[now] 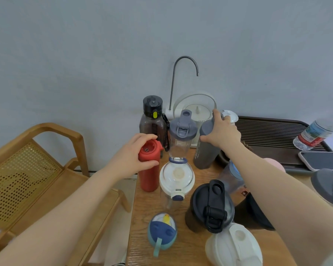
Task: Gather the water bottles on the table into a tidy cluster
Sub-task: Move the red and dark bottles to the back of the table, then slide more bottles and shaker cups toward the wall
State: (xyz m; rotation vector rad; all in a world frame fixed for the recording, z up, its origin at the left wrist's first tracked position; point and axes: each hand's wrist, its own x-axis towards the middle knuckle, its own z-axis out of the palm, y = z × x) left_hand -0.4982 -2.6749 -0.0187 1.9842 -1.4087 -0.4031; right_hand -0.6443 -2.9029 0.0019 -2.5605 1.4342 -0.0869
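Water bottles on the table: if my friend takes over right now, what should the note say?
Left hand grips the red bottle near its top.
Right hand grips the grey bottle at the back.
Done: both stand upright beside the clear shaker and dark bottle, close together.
Left: the black-lidded shaker, the white-lidded bottle, the duck bottle and the white bottle stand nearer the front; a plastic bottle lies on the tray. Pull them in.
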